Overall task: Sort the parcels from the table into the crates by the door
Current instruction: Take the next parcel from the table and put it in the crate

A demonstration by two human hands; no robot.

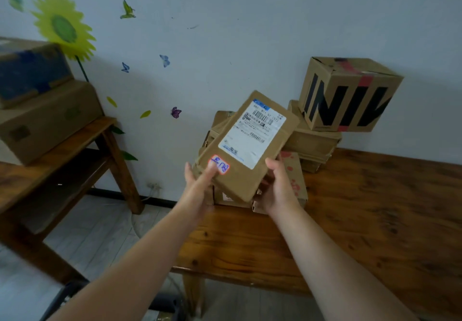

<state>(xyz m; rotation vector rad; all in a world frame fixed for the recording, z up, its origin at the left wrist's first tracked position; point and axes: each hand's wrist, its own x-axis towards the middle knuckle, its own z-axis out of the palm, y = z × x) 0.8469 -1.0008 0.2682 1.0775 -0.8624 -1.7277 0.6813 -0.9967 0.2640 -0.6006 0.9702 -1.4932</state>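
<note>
A flat brown parcel (246,143) with a white shipping label and a small red-edged sticker is held tilted above the wooden table (362,208). My left hand (200,183) grips its lower left corner, thumb lying on the sticker. My right hand (277,185) grips its lower right edge, thumb on top and fingers underneath. Behind and below it lies a pile of brown parcels (295,180) on the table's far left part. A cube-shaped box with big black letters (347,95) sits on stacked flat boxes (312,145) against the wall. No crates are in view.
A second wooden table (50,168) at the left carries two large cardboard boxes (47,120), one on the other. A gap of tiled floor (100,223) lies between the tables. The white wall behind bears flower and butterfly stickers. A dark object shows at the bottom edge.
</note>
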